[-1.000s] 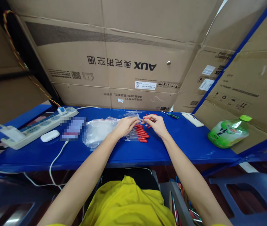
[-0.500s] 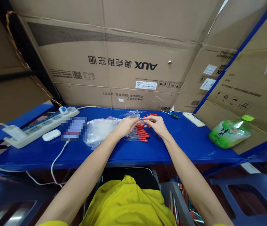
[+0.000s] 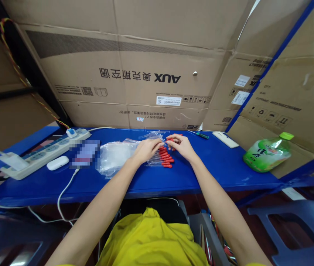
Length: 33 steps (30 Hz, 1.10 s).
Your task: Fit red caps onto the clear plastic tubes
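My left hand [image 3: 145, 149] and my right hand [image 3: 181, 145] meet over a row of small red-handled tools in clear bags [image 3: 164, 159] on the blue shelf [image 3: 207, 173]. The fingertips of both hands pinch the same thin clear packet with a red end between them. A heap of empty clear plastic bags [image 3: 115, 156] lies just left of my left hand.
A white power strip [image 3: 42, 153] with a charger, a white earbud case [image 3: 57, 163] and a blurred phone lie to the left. A green bottle [image 3: 266, 153], a white remote [image 3: 224, 139] and a small screwdriver [image 3: 202, 135] are on the right. Cardboard boxes [image 3: 146, 77] wall the back.
The hands have kept their pinch at the same spot. The view has shifted slightly, so everything sits a little further left.
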Each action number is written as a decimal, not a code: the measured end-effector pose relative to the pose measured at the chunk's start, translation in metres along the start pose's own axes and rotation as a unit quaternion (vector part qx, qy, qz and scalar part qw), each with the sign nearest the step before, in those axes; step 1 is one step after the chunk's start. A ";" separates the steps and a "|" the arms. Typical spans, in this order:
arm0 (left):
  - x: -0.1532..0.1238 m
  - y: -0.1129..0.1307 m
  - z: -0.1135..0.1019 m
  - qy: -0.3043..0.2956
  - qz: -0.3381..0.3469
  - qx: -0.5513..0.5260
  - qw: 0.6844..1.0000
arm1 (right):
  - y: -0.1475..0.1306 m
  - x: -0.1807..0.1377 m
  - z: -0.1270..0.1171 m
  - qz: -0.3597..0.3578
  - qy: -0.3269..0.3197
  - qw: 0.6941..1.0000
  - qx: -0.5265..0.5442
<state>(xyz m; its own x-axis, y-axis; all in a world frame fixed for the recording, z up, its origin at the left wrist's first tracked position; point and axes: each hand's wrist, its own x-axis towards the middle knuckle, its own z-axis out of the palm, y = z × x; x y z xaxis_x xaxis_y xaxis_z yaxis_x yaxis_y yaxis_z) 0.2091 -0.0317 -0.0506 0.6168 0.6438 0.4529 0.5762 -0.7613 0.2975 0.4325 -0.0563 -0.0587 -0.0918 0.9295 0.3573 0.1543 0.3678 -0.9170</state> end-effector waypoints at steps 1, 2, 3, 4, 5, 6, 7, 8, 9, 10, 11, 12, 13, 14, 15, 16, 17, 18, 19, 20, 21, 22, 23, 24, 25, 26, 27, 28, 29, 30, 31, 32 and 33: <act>0.000 0.000 -0.001 -0.001 -0.010 0.001 1.000 | -0.001 0.000 -0.001 0.004 0.005 1.000 0.008; 0.000 0.000 -0.001 -0.003 -0.019 0.003 1.000 | -0.001 0.000 -0.002 0.008 0.009 1.000 0.018; 0.000 0.000 -0.002 -0.004 -0.028 0.006 1.000 | -0.002 0.000 -0.003 0.010 0.013 0.999 0.027; -0.001 0.000 -0.002 -0.005 -0.034 0.008 0.999 | -0.002 0.001 -0.004 0.011 0.016 0.999 0.037; -0.001 0.000 -0.003 -0.006 -0.037 0.009 0.999 | -0.002 0.001 -0.004 0.012 0.017 0.999 0.047; -0.001 0.000 -0.003 -0.007 -0.039 0.008 0.999 | -0.002 0.001 -0.004 0.012 0.019 0.998 0.055; -0.001 -0.001 -0.002 -0.008 -0.039 0.006 0.999 | -0.001 0.001 -0.004 0.011 0.020 0.998 0.062; -0.001 -0.001 -0.002 -0.010 -0.037 0.004 0.999 | -0.001 0.001 -0.004 0.010 0.022 0.997 0.067; -0.001 -0.001 -0.002 -0.013 -0.034 0.001 0.999 | 0.000 0.002 -0.004 0.008 0.024 0.997 0.069; -0.001 -0.001 -0.001 -0.017 -0.029 -0.001 0.999 | 0.001 0.002 -0.004 0.007 0.026 0.997 0.069; -0.001 -0.001 -0.001 -0.022 -0.024 -0.002 0.999 | 0.002 0.002 -0.004 0.007 0.028 0.997 0.067; -0.001 -0.001 -0.001 -0.025 -0.019 -0.004 0.999 | 0.003 0.002 -0.004 0.007 0.029 0.997 0.066; -0.001 -0.002 0.000 -0.027 -0.015 -0.005 1.000 | 0.004 0.002 -0.004 0.008 0.029 0.997 0.065; -0.001 -0.002 0.000 -0.027 -0.012 -0.006 1.000 | 0.004 0.002 -0.004 0.009 0.028 0.997 0.065; -0.001 -0.003 0.000 -0.025 -0.008 -0.008 1.000 | 0.004 0.002 -0.003 0.011 0.027 0.997 0.065; -0.001 -0.004 0.000 -0.023 -0.004 -0.009 1.000 | 0.005 0.002 -0.003 0.012 0.026 0.997 0.065; -0.001 -0.004 0.000 -0.021 0.000 -0.009 1.000 | 0.005 0.002 -0.003 0.015 0.025 0.997 0.065; -0.001 -0.005 0.000 -0.020 0.006 -0.009 1.000 | 0.004 0.002 -0.003 0.017 0.024 0.997 0.065; -0.002 -0.005 0.000 -0.020 0.011 -0.009 1.000 | 0.004 0.001 -0.003 0.020 0.024 0.997 0.064; -0.002 -0.006 0.001 -0.021 0.015 -0.010 1.000 | 0.004 0.001 -0.003 0.023 0.025 0.997 0.065; -0.002 -0.006 0.001 -0.021 0.019 -0.012 1.000 | 0.003 0.001 -0.003 0.026 0.026 0.997 0.065; -0.002 -0.006 0.001 -0.020 0.022 -0.016 0.999 | 0.003 0.001 -0.002 0.029 0.027 0.997 0.067; -0.002 -0.006 0.002 -0.018 0.025 -0.021 0.999 | 0.003 0.001 -0.002 0.031 0.028 0.997 0.069; -0.002 -0.007 0.002 -0.015 0.028 -0.027 0.999 | 0.002 0.001 -0.002 0.032 0.029 0.997 0.071; -0.002 -0.007 0.003 -0.012 0.031 -0.033 0.999 | 0.002 0.000 -0.002 0.033 0.031 0.996 0.072; -0.002 -0.007 0.003 -0.008 0.035 -0.038 0.999 | 0.002 0.000 -0.001 0.033 0.031 0.996 0.073; -0.002 -0.008 0.003 -0.006 0.039 -0.043 0.998 | 0.001 0.000 -0.001 0.032 0.031 0.996 0.074; -0.001 -0.008 0.003 -0.006 0.043 -0.046 0.998 | 0.001 0.000 -0.001 0.032 0.030 0.996 0.075; -0.001 -0.008 0.003 -0.006 0.045 -0.049 0.998 | 0.001 0.000 -0.001 0.031 0.029 0.996 0.076; -0.001 -0.008 0.002 -0.007 0.047 -0.052 0.998 | 0.001 0.000 0.000 0.031 0.028 0.996 0.077; -0.001 -0.008 0.002 -0.008 0.047 -0.054 0.997 | 0.001 -0.001 0.000 0.030 0.028 0.996 0.078; -0.001 -0.008 0.002 -0.009 0.047 -0.057 0.997 | 0.001 -0.001 0.000 0.029 0.027 0.996 0.078; -0.002 -0.008 0.001 -0.010 0.046 -0.060 0.997 | 0.001 -0.001 0.000 0.028 0.027 0.996 0.078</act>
<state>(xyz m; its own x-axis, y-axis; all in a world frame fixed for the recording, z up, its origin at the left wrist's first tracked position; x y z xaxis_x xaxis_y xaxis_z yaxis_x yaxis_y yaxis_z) 0.2042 -0.0264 -0.0548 0.6753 0.5706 0.4673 0.4490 -0.8207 0.3533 0.4322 -0.0567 -0.0600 -0.0341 0.9501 0.3101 0.0035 0.3104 -0.9506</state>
